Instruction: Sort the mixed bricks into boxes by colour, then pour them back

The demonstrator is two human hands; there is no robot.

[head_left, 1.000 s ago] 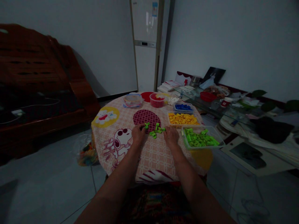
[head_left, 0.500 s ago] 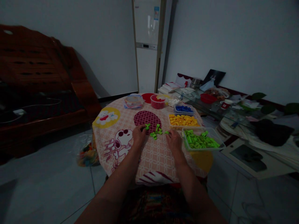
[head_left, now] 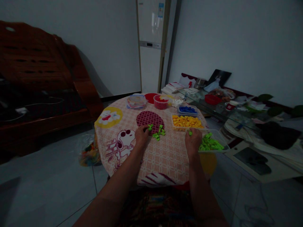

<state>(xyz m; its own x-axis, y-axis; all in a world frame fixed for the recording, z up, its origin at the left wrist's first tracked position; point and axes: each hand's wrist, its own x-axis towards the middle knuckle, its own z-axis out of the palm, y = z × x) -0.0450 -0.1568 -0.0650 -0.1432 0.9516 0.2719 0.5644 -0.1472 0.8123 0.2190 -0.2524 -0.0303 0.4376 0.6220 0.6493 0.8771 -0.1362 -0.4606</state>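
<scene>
My left hand (head_left: 141,135) is closed, its fingertips pinching a small green plastic piece (head_left: 150,127) just above the patterned cloth. Several loose green pieces (head_left: 159,134) lie to its right on and beside the maroon dotted circle. Over the left end of the clear tub of green pieces (head_left: 213,143) is my right hand (head_left: 194,142), also closed. A green piece (head_left: 190,133) shows at its fingertips. The hand hides part of the tub. Behind it stands a tub of yellow pieces (head_left: 187,122).
Farther back are a tub of blue pieces (head_left: 187,109), a round tub of red pieces (head_left: 161,102), some white pieces (head_left: 177,102) and a clear lidded box (head_left: 136,101). A cluttered glass table (head_left: 201,102) adjoins on the right. A bag (head_left: 88,151) sits on the floor at left.
My right hand has moved right, from beside the loose green pieces to the edge of the green tub, carrying a green piece. My left hand has stayed about where it was.
</scene>
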